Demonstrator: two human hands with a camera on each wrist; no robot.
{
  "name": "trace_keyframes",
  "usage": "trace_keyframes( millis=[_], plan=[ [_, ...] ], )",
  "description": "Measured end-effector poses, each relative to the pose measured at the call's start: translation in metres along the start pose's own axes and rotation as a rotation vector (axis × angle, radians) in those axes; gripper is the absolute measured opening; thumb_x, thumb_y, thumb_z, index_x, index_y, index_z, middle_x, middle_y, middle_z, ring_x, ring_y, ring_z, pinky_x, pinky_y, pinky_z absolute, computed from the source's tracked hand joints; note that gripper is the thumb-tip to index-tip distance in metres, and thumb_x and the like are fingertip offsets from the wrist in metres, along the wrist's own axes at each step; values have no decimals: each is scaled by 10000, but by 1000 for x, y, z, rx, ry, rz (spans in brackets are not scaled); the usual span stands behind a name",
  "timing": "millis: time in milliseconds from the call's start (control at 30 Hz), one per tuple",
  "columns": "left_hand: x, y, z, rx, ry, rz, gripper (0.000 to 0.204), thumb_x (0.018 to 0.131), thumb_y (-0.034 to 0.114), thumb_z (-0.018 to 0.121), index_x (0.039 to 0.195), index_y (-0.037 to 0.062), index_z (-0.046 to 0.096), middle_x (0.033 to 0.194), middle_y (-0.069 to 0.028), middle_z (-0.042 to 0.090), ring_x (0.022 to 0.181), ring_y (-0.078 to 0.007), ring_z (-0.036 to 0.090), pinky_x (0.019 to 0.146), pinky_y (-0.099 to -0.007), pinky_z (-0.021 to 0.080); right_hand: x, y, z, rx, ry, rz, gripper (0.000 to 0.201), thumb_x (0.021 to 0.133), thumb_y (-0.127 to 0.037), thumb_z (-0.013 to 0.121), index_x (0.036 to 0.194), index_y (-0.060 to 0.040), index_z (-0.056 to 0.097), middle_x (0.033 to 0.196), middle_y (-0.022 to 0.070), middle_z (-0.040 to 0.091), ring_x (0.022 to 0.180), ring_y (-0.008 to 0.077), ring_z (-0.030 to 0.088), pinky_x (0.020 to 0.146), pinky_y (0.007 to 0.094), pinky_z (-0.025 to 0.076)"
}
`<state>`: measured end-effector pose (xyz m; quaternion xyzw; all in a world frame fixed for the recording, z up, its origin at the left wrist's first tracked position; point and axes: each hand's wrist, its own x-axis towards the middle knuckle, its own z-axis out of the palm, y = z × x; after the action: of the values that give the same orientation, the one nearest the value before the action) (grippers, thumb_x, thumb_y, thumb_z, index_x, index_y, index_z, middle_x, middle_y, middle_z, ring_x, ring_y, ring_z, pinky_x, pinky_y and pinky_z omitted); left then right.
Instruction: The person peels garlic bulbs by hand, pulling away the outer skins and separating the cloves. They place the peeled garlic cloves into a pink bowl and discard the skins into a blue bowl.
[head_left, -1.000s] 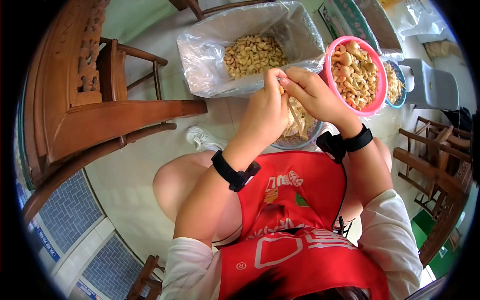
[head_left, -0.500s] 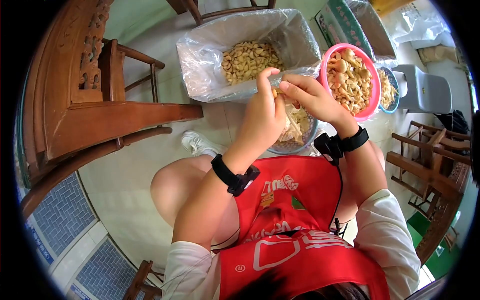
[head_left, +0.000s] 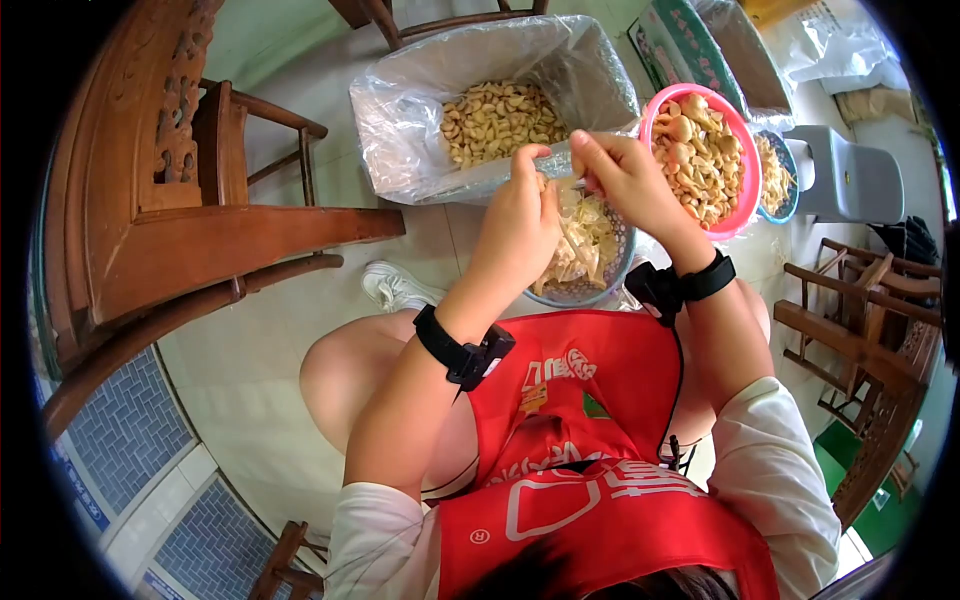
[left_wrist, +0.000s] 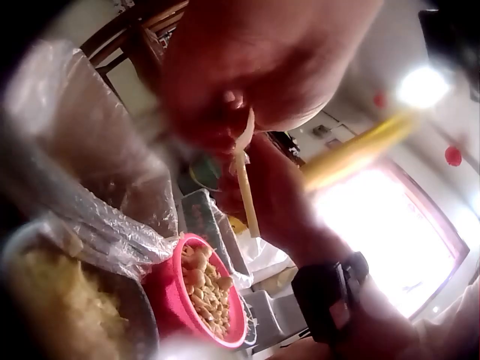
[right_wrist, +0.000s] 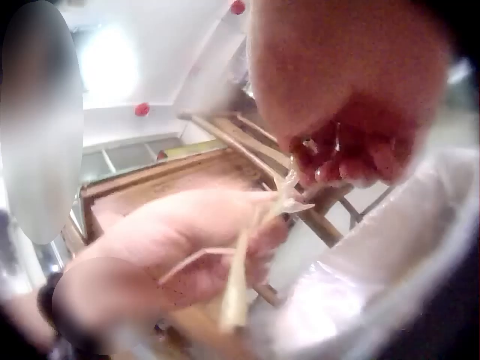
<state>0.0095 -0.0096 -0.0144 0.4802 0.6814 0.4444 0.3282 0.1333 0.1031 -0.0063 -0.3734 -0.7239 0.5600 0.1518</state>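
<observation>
My left hand (head_left: pixel 515 235) grips a garlic stalk, a long pale dry stem (right_wrist: pixel 235 289) with papery skin trailing from it, over a basin. Just to its right, my right hand (head_left: pixel 635 185) has its fingers curled. A thin translucent strip of garlic skin (right_wrist: pixel 289 180) spans from the left hand to the right fingertips, which pinch its end. In the left wrist view the stem (left_wrist: pixel 247 199) hangs down below the left fingers. Below the hands, pale garlic skins (head_left: pixel 590 245) fill a basin (head_left: pixel 575 298) between the feet. Any clove inside the left fingers is hidden.
Ahead stands a plastic-lined box (head_left: pixel 385 140) with many cloves (head_left: pixel 500 120). A pink basin (head_left: pixel 757 165) of garlic pieces is at the right, with a blue basin (head_left: pixel 790 200) and grey stool (head_left: pixel 860 180) beyond. A wooden chair (head_left: pixel 260 230) stands left.
The hands were together one second ago and have drawn apart, with a strip of skin now between them. The right thumb has lifted, and more of the skins below shows.
</observation>
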Motion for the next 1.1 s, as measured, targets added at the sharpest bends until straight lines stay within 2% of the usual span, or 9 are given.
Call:
trace_keyframes(
  millis=[100, 333, 400, 633, 700, 833, 900, 1000, 1100],
  plan=[
    [2, 5, -2, -55, -21, 11, 279, 903, 33, 496, 1161, 16, 392, 751, -227, 589, 709, -414, 591, 617, -477, 430, 0, -9, -6, 310, -49, 245, 415, 946, -368, 521, 791, 8, 604, 641, 18, 553, 574, 99, 516, 523, 239, 404],
    [1, 12, -6, -55, -31, -30, 257, 907, 39, 499, 1148, 32, 410, 764, -215, 595, 696, -399, 595, 606, -465, 429, 1, -6, 2, 324, -178, 162, 270, 911, -245, 524, 903, 1, 635, 706, 3, 574, 612, 78, 544, 516, 220, 420],
    [1, 9, -5, -44, -15, -13, 266, 926, 54, 506, 1186, 43, 456, 719, -100, 593, 624, -178, 575, 587, -307, 441, 0, -6, 3, 377, -150, 188, 243, 922, -233, 519, 912, -16, 627, 712, -2, 554, 614, 67, 525, 537, 213, 412],
    [2, 2, -3, -33, 43, 6, 298, 918, 45, 515, 1213, 48, 476, 678, -105, 588, 588, -184, 570, 568, -311, 440, -2, -10, 0, 404, -150, 137, 231, 944, -188, 485, 1017, -2, 602, 729, -13, 538, 638, 59, 508, 588, 199, 408],
    [3, 7, -5, -38, 23, 8, 287, 906, 45, 512, 1186, 26, 451, 720, -200, 582, 681, -386, 593, 600, -449, 435, -2, -12, -1, 454, -156, 173, 230, 944, -188, 486, 1024, -3, 598, 747, -10, 548, 646, 60, 511, 594, 199, 413],
    [2, 14, -7, -38, -6, -8, 263, 908, 40, 507, 1167, 33, 465, 706, -196, 576, 671, -382, 591, 593, -443, 434, -2, -6, 1, 418, -152, 183, 224, 949, -185, 485, 1016, -2, 597, 814, 10, 582, 659, 61, 520, 608, 192, 422],
    [2, 11, -4, -40, 54, 43, 256, 915, 45, 518, 1170, 64, 518, 698, -122, 596, 602, -214, 580, 581, -330, 445, 0, 1, 0, 440, -134, 184, 230, 930, -178, 512, 1023, 8, 610, 827, 34, 602, 666, 80, 549, 608, 203, 439],
    [3, 12, -6, -39, 36, 39, 238, 914, 43, 499, 1150, 37, 472, 686, -189, 568, 673, -372, 590, 599, -443, 432, 0, 3, -3, 561, -128, 199, 242, 915, -159, 525, 1042, 28, 613, 864, 79, 628, 696, 118, 603, 629, 222, 479],
    [4, 12, -10, 11, 27, -18, 209, 916, 51, 501, 1123, 28, 476, 688, -187, 573, 690, -370, 596, 613, -441, 438, -4, -11, -4, 670, -118, 245, 258, 940, -136, 466, 1091, 37, 585, 913, 102, 636, 734, 135, 635, 651, 231, 511]
  ],
)
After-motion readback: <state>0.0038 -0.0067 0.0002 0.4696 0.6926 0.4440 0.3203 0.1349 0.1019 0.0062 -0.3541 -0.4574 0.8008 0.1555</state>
